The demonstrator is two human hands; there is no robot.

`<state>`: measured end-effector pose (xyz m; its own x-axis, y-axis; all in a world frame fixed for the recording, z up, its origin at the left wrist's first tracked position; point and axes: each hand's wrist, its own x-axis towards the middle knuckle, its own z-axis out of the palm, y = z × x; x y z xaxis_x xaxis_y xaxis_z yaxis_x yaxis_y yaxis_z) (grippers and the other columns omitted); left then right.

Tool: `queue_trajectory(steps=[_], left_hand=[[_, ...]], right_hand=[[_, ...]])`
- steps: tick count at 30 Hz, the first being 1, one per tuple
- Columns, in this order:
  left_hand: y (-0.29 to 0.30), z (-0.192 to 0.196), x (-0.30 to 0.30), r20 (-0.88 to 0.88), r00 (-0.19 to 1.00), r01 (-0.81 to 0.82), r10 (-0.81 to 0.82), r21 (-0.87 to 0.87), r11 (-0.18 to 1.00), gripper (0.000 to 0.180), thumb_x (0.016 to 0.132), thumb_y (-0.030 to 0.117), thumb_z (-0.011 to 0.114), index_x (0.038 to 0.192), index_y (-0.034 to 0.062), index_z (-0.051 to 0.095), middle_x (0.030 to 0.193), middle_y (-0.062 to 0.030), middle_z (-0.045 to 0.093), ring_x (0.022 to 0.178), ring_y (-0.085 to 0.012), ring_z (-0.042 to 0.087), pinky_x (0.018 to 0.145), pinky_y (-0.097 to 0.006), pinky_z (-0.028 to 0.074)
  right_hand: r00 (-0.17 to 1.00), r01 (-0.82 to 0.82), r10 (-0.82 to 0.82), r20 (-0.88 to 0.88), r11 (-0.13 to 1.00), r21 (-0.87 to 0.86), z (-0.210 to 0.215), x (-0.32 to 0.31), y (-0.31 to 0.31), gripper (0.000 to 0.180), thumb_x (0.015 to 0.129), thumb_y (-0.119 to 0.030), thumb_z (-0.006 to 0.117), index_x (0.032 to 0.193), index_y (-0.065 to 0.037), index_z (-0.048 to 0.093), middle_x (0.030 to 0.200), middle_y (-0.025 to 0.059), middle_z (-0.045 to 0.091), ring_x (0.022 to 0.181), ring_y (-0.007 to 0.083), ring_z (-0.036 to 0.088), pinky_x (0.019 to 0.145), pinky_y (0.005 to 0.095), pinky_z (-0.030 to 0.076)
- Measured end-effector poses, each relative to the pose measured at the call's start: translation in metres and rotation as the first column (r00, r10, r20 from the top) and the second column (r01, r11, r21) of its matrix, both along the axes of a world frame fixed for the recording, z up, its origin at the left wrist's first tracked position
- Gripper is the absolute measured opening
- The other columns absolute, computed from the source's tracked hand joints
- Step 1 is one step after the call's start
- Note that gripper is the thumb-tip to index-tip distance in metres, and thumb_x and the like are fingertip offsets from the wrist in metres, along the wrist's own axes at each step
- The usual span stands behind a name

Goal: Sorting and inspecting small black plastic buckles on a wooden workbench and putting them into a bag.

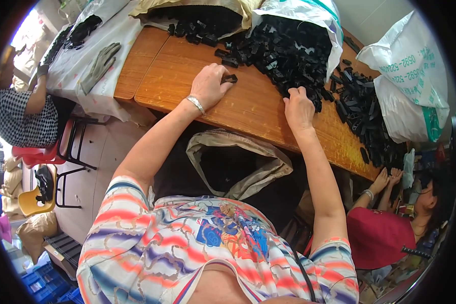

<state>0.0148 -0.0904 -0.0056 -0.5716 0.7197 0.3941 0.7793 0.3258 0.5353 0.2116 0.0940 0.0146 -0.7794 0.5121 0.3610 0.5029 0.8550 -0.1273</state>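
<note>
My left hand (pixel 209 87) is over the wooden table (pixel 187 71), a metal bracelet at its wrist. Its thumb and fingers are closed on a small black plastic part (pixel 230 79). At the near edge of a heap of similar black plastic parts (pixel 291 50), my right hand (pixel 299 110) has its fingers curled together. Whatever those fingers hold, if anything, is hidden against the dark heap. The heap spills out of a white sack (pixel 331 17). Below the table edge, in front of my body, an open sack (pixel 283 164) with a pale rim gapes, dark inside.
A tan sack (pixel 251 7) of black parts lies at the back. More parts (pixel 357 101) and a white sack (pixel 415 76) are on the right, near a co-worker in red (pixel 377 235). Another person (pixel 28 116) sits left, by a covered table with a grey glove (pixel 100 67).
</note>
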Motion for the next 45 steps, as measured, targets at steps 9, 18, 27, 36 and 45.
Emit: queue_trajectory(steps=[9, 18, 27, 36, 45], left_hand=[[-0.018, -0.001, 0.008, -0.040, 0.982, 0.187, -0.186, 0.040, 0.981, 0.025, 0.076, 0.014, 0.077, 0.097, 0.0045, 0.067, 0.098, -0.0099, 0.061, 0.099, -0.0289, 0.056, 0.087, -0.037, 0.048], [-0.017, -0.007, 0.003, 0.005, 0.983, 0.182, -0.182, 0.020, 0.983, 0.025, 0.075, 0.019, 0.079, 0.094, 0.0063, 0.069, 0.096, -0.0073, 0.061, 0.097, -0.0271, 0.055, 0.086, -0.036, 0.048], [-0.017, -0.006, 0.000, 0.048, 0.987, 0.155, -0.155, 0.019, 0.988, 0.027, 0.073, 0.022, 0.079, 0.093, 0.0068, 0.070, 0.096, -0.0079, 0.062, 0.095, -0.0275, 0.056, 0.085, -0.036, 0.048], [-0.018, 0.000, -0.030, 0.191, 0.897, 0.401, -0.398, 0.028, 0.916, 0.017, 0.080, 0.009, 0.063, 0.095, 0.0060, 0.070, 0.096, -0.0141, 0.066, 0.095, -0.0322, 0.061, 0.089, -0.040, 0.050], [0.036, -0.005, -0.055, -0.304, 0.952, 0.067, -0.042, 0.073, 0.995, 0.012, 0.083, 0.010, 0.066, 0.094, 0.0093, 0.069, 0.102, -0.0089, 0.061, 0.097, -0.0289, 0.060, 0.083, -0.038, 0.053]], right_hand=[[0.943, -0.320, 0.261, -0.205, 0.882, -0.345, 0.012, -0.011, -0.026, 0.024, 0.076, 0.000, 0.074, 0.098, -0.001, 0.065, 0.094, 0.0160, 0.066, 0.087, 0.0342, 0.066, 0.074, 0.0403, 0.053], [0.840, -0.533, 0.480, -0.252, 0.817, -0.221, 0.009, -0.070, -0.062, 0.022, 0.075, -0.003, 0.073, 0.097, -0.005, 0.068, 0.095, 0.0114, 0.064, 0.084, 0.0341, 0.066, 0.072, 0.0423, 0.054], [0.848, -0.513, 0.515, -0.127, 0.857, 0.049, -0.011, -0.062, -0.076, 0.029, 0.084, -0.001, 0.060, 0.112, -0.002, 0.067, 0.101, 0.0110, 0.063, 0.095, 0.0313, 0.063, 0.078, 0.0400, 0.053], [0.856, -0.493, 0.426, -0.292, 0.842, -0.219, -0.002, -0.012, -0.089, 0.030, 0.078, -0.001, 0.069, 0.107, -0.002, 0.068, 0.099, 0.0154, 0.066, 0.089, 0.0358, 0.066, 0.076, 0.0390, 0.054], [0.822, -0.531, 0.554, -0.131, 0.663, -0.527, -0.027, 0.081, -0.126, 0.025, 0.078, -0.010, 0.074, 0.102, -0.006, 0.069, 0.096, 0.0119, 0.066, 0.086, 0.0331, 0.067, 0.074, 0.0404, 0.056]])
